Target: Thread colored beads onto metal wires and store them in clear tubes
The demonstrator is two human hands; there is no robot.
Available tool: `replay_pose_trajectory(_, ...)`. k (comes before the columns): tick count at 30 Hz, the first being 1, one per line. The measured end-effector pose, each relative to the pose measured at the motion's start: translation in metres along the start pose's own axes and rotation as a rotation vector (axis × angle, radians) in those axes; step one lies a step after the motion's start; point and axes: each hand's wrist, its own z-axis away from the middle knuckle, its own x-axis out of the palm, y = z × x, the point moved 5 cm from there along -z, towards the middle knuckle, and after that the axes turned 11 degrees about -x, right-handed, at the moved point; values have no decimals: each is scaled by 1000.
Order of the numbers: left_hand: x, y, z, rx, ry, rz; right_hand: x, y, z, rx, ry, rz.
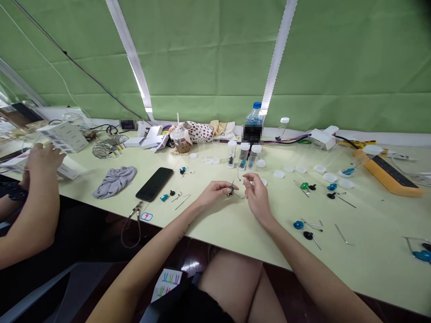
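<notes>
Green, glossy small part [230,191] in left fingers [222,184]

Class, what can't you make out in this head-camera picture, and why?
Head view:
Small shiny green part: partly covered by the bare left hand.
What, if anything, the bare right hand grips: too small to tell.
Clear plastic bottle with blue cap: middle hidden by pixelation.
Rightmost shiny blue part: cut by right edge.

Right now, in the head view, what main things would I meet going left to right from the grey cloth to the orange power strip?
Grey cloth, dark phone, left hand holding a small green piece, right hand, lone bent metal rod, orange power strip.
</notes>
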Motion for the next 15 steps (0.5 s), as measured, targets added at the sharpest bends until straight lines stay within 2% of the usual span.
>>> replay_pose_trajectory(9, 8, 0, 2, -33, -101, 45, 1, -4, -2, -25, -6, -138)
replay_pose_trajectory(15, 5, -1, 1, -33, -54, 61, 2, -5, 0, -12, -20, -128)
